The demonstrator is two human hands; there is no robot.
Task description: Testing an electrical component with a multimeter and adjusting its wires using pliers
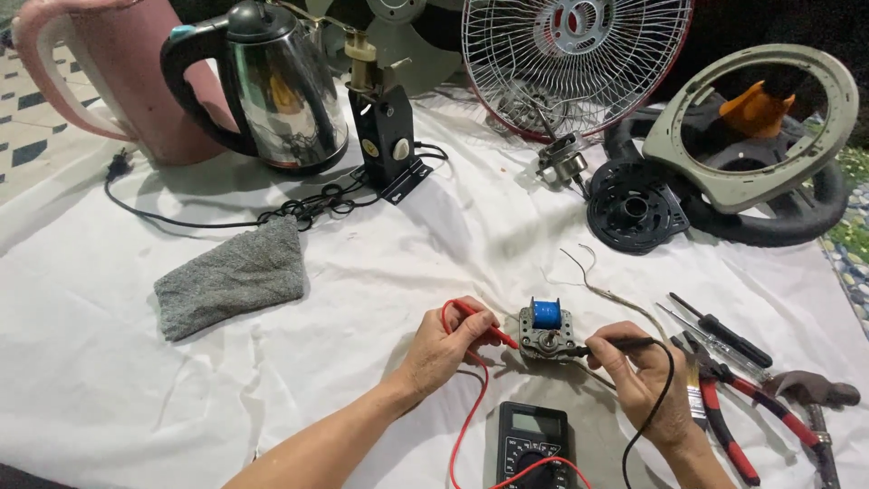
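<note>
My left hand (445, 348) grips a red meter probe (496, 335) whose tip touches the left side of a small motor (546, 331) with a blue coil, lying on the white cloth (380, 272). On the motor's right side rests the tip of a black probe (617, 344), gripped by my right hand (644, 380). Red and black leads run down to a black multimeter (534, 445) at the bottom edge, between my forearms.
A steel kettle (281, 86), a black switch bracket (385, 136) with a cord, and a grey rag (231, 276) lie at the left. A fan guard (570, 54), fan housing rings (751, 136) and a round black part (634, 210) are at the back right. Screwdrivers (720, 330), red-handled pliers (724, 407) and a hammer (815, 398) lie right.
</note>
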